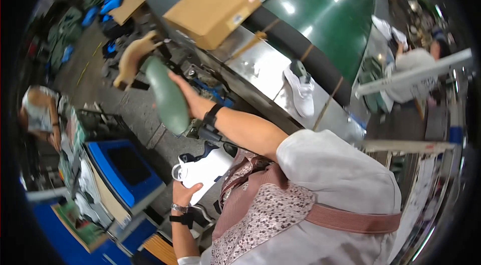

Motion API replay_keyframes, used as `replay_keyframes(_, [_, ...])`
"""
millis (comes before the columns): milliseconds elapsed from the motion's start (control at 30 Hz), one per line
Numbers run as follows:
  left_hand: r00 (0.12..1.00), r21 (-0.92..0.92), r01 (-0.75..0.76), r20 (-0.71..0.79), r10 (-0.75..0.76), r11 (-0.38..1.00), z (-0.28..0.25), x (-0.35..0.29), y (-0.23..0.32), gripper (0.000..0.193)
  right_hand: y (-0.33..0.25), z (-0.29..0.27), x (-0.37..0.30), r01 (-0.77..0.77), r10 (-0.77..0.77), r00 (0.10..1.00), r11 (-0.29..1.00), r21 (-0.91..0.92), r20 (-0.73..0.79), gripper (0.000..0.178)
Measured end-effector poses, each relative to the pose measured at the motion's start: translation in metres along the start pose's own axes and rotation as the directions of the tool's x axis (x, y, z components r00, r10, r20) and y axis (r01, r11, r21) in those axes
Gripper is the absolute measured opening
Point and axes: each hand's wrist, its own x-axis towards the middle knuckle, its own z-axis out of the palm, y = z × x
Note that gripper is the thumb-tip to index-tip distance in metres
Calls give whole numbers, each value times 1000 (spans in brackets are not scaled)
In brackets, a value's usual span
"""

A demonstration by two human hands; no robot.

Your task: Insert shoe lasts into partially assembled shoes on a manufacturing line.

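My right hand (186,95) reaches out to the left and grips a green shoe last (167,94), held upright and tilted. A tan shoe last (131,57) sits on a stand just beyond it. My left hand (184,194) holds a white sneaker with dark trim (203,169) close to my chest. Both wrists carry dark bands, and a watch shows on the left wrist.
A metal bench (255,67) runs beside a green conveyor belt (330,14); a white shoe on a last (300,92) and a cardboard box (213,10) rest on it. A blue bin (125,169) stands lower left. Other people work at left (40,112) and right (416,64).
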Motion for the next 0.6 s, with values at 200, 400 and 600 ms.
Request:
replay_keyframes(200, [970,503,112,-243,16,857,60,58,25,62,-51,5,-127,-18,14,999,996,-92,-36,54])
replay_keyframes(400, [870,580,-240,-228,438,778,194,221,96,66,-139,-106,-317,312,-360,903,925,-219,-234,57])
replay_keyframes(600, [887,849,-249,6,462,466,279,315,84,70,-128,-247,-454,-94,-826,93,548,-831,-556,56])
